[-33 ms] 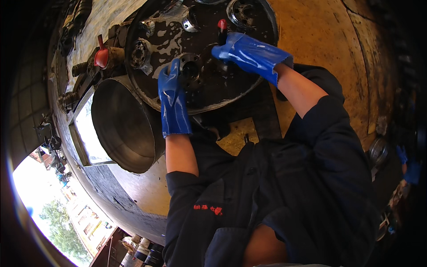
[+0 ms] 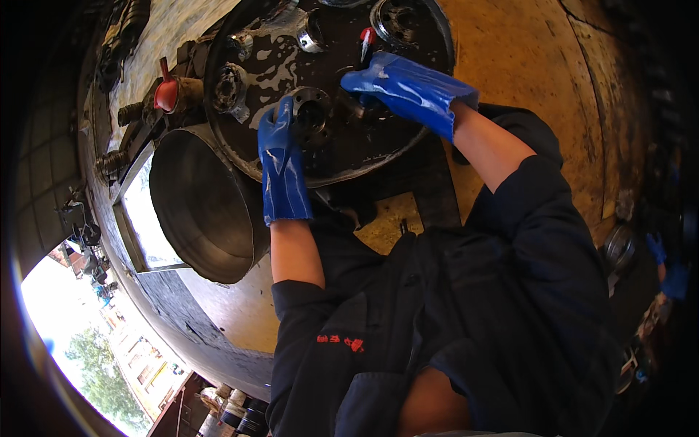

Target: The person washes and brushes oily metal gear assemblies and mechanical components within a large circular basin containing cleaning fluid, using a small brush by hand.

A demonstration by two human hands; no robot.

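My left hand (image 2: 278, 137), in a blue rubber glove, grips the left edge of a dark round metal flange (image 2: 311, 115). The flange has a large centre hole ringed by smaller holes. My right hand (image 2: 378, 79), gloved in the same blue, is closed around a slim dark-handled tool with a red end (image 2: 367, 36). That end sticks up beyond the glove. The tool's working end is hidden by the hand. Both hands are over a wide, round dark pan (image 2: 397, 149) wet with liquid, and the right one is just beside the flange.
Other wet metal parts lie in the pan, including a ring-shaped part (image 2: 394, 23), a shiny cylinder (image 2: 310, 35) and a round part (image 2: 231, 89). A red funnel-like object (image 2: 166, 93) stands left of the pan. Nearer is a large open metal drum (image 2: 207, 207).
My right hand has shifted slightly left toward the flange. The tool in it has tilted, its red end moving a little right and away from me. My left hand has hardly moved.
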